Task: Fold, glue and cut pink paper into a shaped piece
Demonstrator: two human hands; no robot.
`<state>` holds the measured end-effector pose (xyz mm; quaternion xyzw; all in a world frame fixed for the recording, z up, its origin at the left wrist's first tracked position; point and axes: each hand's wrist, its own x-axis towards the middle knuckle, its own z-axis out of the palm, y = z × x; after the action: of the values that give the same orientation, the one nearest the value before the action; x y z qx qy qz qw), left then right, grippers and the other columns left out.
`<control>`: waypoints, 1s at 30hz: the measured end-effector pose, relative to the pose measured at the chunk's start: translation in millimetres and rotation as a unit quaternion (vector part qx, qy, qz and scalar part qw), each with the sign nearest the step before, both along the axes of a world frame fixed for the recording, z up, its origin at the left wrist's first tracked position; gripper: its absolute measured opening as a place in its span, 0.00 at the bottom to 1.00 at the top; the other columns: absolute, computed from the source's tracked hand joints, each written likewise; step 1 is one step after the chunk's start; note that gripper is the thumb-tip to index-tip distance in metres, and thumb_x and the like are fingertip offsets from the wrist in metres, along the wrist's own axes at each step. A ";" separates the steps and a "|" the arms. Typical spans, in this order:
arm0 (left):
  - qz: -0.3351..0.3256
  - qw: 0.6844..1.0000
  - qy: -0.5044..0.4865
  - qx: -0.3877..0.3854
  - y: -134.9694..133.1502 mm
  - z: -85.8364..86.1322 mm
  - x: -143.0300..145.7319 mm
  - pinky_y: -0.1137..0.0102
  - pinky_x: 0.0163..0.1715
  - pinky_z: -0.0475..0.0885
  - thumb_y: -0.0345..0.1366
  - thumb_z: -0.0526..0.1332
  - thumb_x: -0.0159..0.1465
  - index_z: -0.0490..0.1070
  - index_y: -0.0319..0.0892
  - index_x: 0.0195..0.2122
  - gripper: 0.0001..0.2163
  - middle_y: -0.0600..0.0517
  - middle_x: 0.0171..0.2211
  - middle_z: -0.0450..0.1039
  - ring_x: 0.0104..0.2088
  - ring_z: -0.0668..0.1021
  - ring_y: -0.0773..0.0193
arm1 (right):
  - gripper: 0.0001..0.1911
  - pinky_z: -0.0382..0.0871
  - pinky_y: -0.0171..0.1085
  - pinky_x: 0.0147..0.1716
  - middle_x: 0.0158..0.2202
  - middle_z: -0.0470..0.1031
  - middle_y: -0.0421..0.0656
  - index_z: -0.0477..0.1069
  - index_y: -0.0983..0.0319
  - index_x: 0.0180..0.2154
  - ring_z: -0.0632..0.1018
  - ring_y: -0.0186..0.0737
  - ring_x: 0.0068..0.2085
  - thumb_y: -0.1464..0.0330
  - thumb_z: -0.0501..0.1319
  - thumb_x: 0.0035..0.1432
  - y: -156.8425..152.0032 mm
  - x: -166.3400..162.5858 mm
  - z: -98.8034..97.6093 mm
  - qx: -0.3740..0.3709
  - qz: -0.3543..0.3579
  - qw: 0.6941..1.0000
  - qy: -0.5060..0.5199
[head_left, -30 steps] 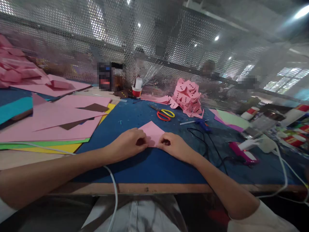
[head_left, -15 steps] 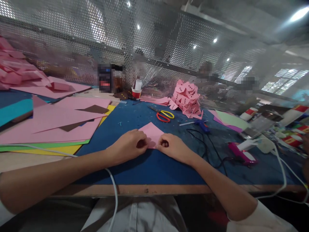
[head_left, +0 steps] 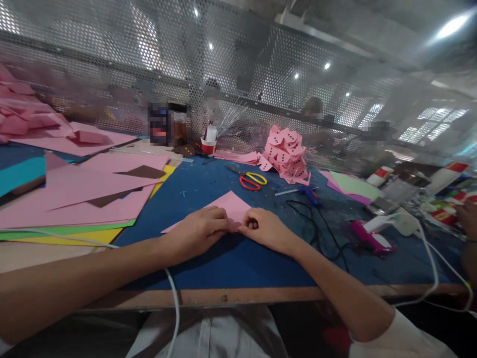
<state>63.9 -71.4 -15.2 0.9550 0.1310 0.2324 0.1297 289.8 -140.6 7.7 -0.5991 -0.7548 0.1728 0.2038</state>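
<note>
Pinched at its near edge by both hands, the paper [head_left: 231, 204] lies flat on the mat [head_left: 231, 261] at table centre. The left hand [head_left: 199, 233] covers the edge with curled fingers. The right hand [head_left: 265, 229] nips the same edge just beside it, and the fingertips of the two hands almost meet.

Probable faults:
- Skewed crease: likely if one hand presses harder and the paper slides on the mat.
- Wrinkle or tear at the pinch point: likely if the thin paper is squeezed too tightly.
- Snag: the black cable [head_left: 328, 231] lies near the right forearm, and a wide elbow movement could drag the glue gun [head_left: 367, 237].

Count:
- Paper in hand: one.
- Scissors [head_left: 250, 179]: one pair, beyond the paper.
- Heap [head_left: 286, 155] of pink cut pieces: one; the pieces cannot be counted.
- Glue gun: one.
- Red cup [head_left: 208, 145]: one.
- Own hands: two. Another person's hand [head_left: 468, 217] at the right edge: one.
</note>
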 end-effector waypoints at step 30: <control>0.015 0.999 0.000 -0.039 3.4 -2.2 -1.7 0.70 0.46 0.69 0.29 0.57 0.70 0.77 0.48 0.50 0.12 0.50 0.42 0.76 0.45 0.77 0.62 | 0.04 0.64 0.34 0.37 0.36 0.79 0.40 0.79 0.61 0.35 0.76 0.37 0.37 0.67 0.66 0.60 -5.6 27.0 19.5 -0.080 0.031 0.996 0.033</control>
<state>62.2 -68.0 -17.4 0.9471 0.1545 0.2289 0.1636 316.8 -146.2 27.2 -0.5836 -0.7499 0.2585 0.1739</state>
